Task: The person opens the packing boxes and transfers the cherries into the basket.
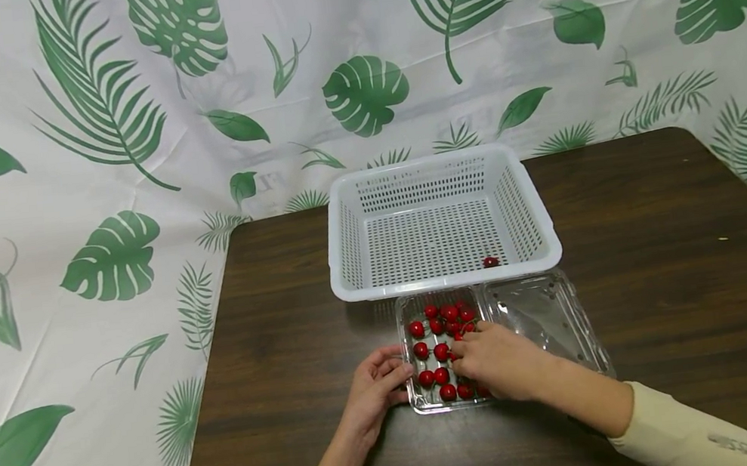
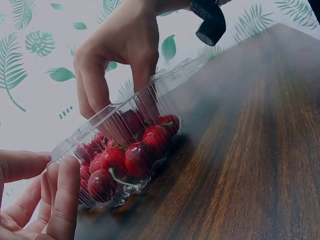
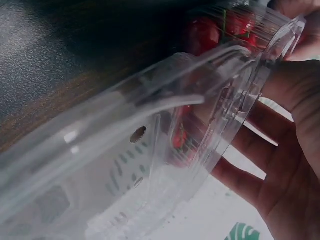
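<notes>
Red cherries [image 1: 421,350], some with green stems, lie in a clear plastic clamshell box [image 1: 415,403] on the table. My left hand [image 1: 374,385] holds the box's left rim between thumb and fingers; the left wrist view shows the thumb [image 2: 25,165] at that edge. From the right, my right hand [image 1: 503,362] reaches down into the box. Its thumb and fingers [image 2: 95,85] straddle a dark cherry [image 2: 132,121] in the left wrist view. The fingertips are hidden among the fruit, so a grip on a cherry cannot be made out.
A white perforated basket [image 1: 346,294] stands just behind the box, with a single cherry [image 1: 490,262] in its front right corner. The box's clear lid [image 1: 547,321] lies open to the right, beneath my right forearm. A leaf-printed cloth [image 1: 280,129] hangs behind the brown table [image 1: 275,334].
</notes>
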Demonstrator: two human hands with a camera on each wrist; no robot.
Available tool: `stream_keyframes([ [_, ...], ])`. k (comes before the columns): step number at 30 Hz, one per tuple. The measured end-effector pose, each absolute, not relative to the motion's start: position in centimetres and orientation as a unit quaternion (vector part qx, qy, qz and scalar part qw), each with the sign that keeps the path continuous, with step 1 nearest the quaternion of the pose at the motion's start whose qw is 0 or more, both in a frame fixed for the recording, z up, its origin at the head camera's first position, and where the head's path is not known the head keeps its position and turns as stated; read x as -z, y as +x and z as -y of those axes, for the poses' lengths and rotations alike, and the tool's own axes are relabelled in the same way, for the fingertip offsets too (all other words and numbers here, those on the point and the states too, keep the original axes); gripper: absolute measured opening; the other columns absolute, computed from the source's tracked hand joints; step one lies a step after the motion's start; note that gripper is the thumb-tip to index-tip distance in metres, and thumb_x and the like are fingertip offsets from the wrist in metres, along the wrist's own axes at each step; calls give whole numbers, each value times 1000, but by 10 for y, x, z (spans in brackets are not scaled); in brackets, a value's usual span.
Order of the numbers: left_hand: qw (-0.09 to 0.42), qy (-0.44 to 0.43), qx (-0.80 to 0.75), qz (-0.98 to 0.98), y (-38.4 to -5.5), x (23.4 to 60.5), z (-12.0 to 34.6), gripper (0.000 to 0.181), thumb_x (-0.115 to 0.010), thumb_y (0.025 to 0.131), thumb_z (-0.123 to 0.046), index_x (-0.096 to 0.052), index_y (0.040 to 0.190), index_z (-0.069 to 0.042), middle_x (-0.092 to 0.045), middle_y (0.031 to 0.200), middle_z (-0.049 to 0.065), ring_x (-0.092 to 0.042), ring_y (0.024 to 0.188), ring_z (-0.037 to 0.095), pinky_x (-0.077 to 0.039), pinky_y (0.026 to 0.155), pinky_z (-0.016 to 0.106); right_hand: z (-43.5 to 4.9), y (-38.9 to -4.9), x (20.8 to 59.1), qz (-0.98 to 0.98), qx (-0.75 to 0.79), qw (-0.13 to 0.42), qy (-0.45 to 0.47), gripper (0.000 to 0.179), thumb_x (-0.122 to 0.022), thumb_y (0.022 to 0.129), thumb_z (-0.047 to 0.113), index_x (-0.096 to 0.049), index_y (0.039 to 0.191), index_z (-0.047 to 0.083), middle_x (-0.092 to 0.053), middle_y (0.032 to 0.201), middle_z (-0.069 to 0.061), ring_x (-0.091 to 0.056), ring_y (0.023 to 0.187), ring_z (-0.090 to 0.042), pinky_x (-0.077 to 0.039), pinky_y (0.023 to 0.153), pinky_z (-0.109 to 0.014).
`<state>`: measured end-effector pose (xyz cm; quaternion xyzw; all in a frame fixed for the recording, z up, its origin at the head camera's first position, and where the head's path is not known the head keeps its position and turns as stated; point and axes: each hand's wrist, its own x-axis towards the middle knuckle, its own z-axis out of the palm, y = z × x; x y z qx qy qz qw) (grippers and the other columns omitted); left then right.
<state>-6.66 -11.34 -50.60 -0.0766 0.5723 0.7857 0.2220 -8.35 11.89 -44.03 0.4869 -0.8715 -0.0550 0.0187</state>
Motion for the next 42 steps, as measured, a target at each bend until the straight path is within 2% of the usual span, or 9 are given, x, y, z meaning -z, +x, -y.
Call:
stream_keyframes([
  [8, 222, -72, -789, -568, -66, 505, 114, 38, -68, 85, -2, -53, 120, 2, -61, 86, 3, -61, 74, 13, -55, 58, 26, -118, -85, 445, 875, 52, 18, 481, 23, -81, 62, 13, -72, 81, 23, -65, 87, 4, -62, 73, -14, -39, 56, -26],
  [13, 225, -73, -786, -571, -66, 505, 114, 38, -69, 85, -4, -53, 119, 3, -61, 86, 3, -61, 75, 14, -55, 58, 27, -120, -85, 442, 873, 42, 15, 485, 23, -81, 63, 12, -70, 81, 22, -62, 84, 5, -61, 73, -15, -43, 59, -27],
  [21, 225, -74, -778, -582, -69, 505, 113, 37, -67, 86, -3, -52, 120, 3, -61, 87, 3, -61, 75, 13, -55, 58, 27, -128, -90, 426, 868, -23, 28, 495, 13, -78, 76, 17, -69, 84, 19, -55, 76, 7, -56, 71, -12, -48, 60, -27],
  [29, 226, -77, -781, -578, -68, 505, 114, 36, -67, 86, -2, -53, 119, 2, -60, 85, 2, -60, 72, 12, -54, 57, 25, -135, -95, 413, 869, -72, 28, 488, 19, -79, 77, 17, -72, 95, 17, -61, 85, 6, -57, 74, -11, -53, 67, -29],
  [35, 223, -66, -783, -577, -67, 507, 114, 39, -66, 86, -2, -50, 121, 7, -60, 84, 2, -60, 73, 12, -54, 57, 25, -142, -101, 399, 867, -105, 71, 482, 15, -77, 81, 20, -72, 95, 17, -61, 87, 7, -57, 74, -9, -52, 67, -26],
  [42, 223, -73, -785, -573, -67, 508, 114, 42, -66, 86, -1, -49, 123, 8, -60, 85, 2, -60, 73, 12, -54, 56, 24, -159, -118, 378, 864, -156, 100, 468, 23, -80, 77, 16, -72, 98, 14, -64, 95, 5, -63, 84, -10, -56, 74, -30],
])
